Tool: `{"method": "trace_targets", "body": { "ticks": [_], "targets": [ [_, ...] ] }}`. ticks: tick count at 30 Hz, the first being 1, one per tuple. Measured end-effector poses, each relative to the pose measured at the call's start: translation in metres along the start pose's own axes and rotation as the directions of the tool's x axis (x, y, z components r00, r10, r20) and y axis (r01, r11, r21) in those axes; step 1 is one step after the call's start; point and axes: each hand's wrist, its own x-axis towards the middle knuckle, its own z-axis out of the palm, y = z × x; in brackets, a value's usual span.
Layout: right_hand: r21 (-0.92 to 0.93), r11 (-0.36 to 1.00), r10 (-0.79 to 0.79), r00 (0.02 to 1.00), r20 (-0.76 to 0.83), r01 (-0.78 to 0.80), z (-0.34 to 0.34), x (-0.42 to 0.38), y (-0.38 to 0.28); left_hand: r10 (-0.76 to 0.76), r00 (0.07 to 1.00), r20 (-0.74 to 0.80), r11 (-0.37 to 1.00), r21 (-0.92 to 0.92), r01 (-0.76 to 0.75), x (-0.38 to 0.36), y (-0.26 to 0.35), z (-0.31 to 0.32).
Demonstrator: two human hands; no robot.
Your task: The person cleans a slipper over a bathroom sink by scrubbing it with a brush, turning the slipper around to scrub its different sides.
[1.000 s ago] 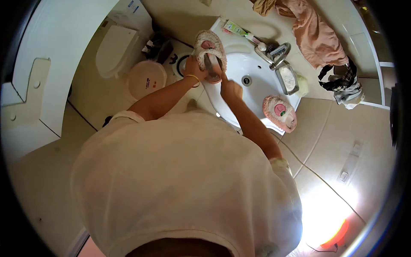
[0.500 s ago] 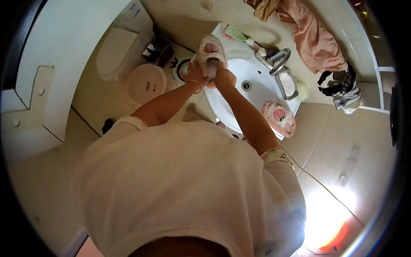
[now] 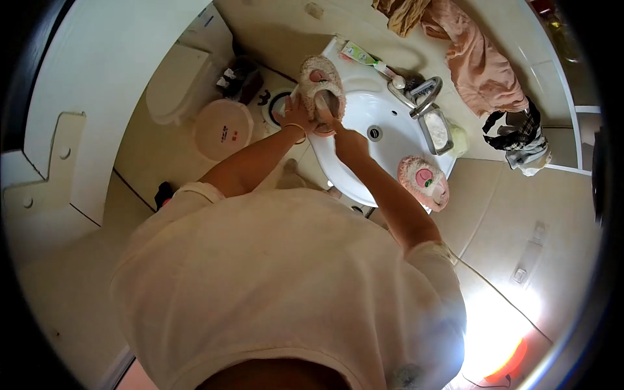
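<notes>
A fluffy pink-and-white slipper (image 3: 317,68) lies on the left side of the washbasin's counter, its opening towards me. My left hand (image 3: 298,117) holds its left edge, with the fingers along its side. At the slipper's opening, my right hand (image 3: 351,146) is closed around a slim, pale, brush-like thing (image 3: 325,109) that reaches inside; its far end is not clear. The matching slipper (image 3: 419,175) rests at the basin's right front edge, away from both hands.
The white washbasin (image 3: 383,162) has a metal faucet (image 3: 426,94) and a soap dish (image 3: 437,130) on its right. A toothpaste tube (image 3: 357,52) lies behind. Left are a pink basin (image 3: 224,130) and a toilet (image 3: 179,84). Cloths (image 3: 481,65) hang at the upper right.
My right hand has drawn back a little from the slipper's opening, towards me and to the right, so more of the inside shows. My left hand stays on the slipper.
</notes>
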Motion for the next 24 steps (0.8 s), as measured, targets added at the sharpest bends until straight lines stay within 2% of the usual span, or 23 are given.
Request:
{"method": "trace_targets", "body": {
  "ticks": [1,3,4,6,9,10,13,15,16,17,19,22,24],
  "targets": [
    [-0.006,1.0,0.001,0.998,0.059,-0.001,-0.006,-0.011,0.006,-0.001,1.0,0.002,1.0,0.004,0.001,0.0,-0.001,0.0],
    [-0.048,0.997,0.059,0.998,-0.022,-0.06,-0.009,0.004,0.018,0.005,1.0,0.005,1.0,0.014,-0.005,-0.001,0.001,0.0],
    [-0.028,0.99,0.136,0.99,-0.038,-0.137,-0.017,0.022,0.012,0.005,1.0,-0.001,1.0,0.003,-0.005,-0.002,0.002,0.001],
    [0.064,0.988,0.148,0.983,-0.113,-0.142,-0.003,0.07,-0.002,-0.002,1.0,-0.024,1.0,-0.017,0.001,0.0,0.0,0.001],
    [0.067,0.996,0.072,0.991,-0.117,-0.065,0.009,0.051,-0.023,0.013,1.0,-0.023,1.0,-0.023,-0.014,0.001,0.0,0.003],
    [-0.005,0.997,-0.071,0.992,-0.108,0.071,0.009,0.028,-0.012,0.017,1.0,-0.019,1.0,-0.017,-0.017,0.002,0.002,0.003],
    [-0.069,0.998,-0.007,1.0,0.025,0.009,-0.021,-0.011,0.01,0.006,1.0,-0.006,1.0,-0.009,-0.006,0.001,0.0,-0.003],
    [-0.046,0.999,0.014,0.998,-0.055,-0.017,-0.028,0.011,0.014,0.005,1.0,0.014,1.0,0.009,-0.006,-0.003,0.002,-0.006],
    [-0.031,0.995,0.092,0.994,-0.058,-0.094,-0.021,0.043,0.009,0.017,1.0,-0.014,1.0,0.004,-0.017,0.002,0.002,-0.002],
    [0.016,0.992,0.129,0.976,-0.174,-0.128,-0.003,0.077,0.003,0.025,0.999,-0.043,1.0,0.0,-0.025,0.008,0.0,0.007],
    [0.056,0.987,0.158,0.968,-0.195,-0.15,0.007,0.082,-0.026,0.022,0.998,-0.057,1.0,0.014,-0.021,0.009,-0.008,0.004],
    [-0.047,0.998,-0.051,0.996,-0.068,0.047,-0.005,0.022,-0.008,0.041,0.999,-0.009,0.999,0.018,-0.04,0.003,0.001,-0.005],
    [-0.043,0.999,0.016,0.996,0.086,-0.013,-0.023,-0.018,0.005,0.05,0.999,0.012,0.999,0.0,-0.05,-0.006,-0.001,-0.011]
  ]
}}
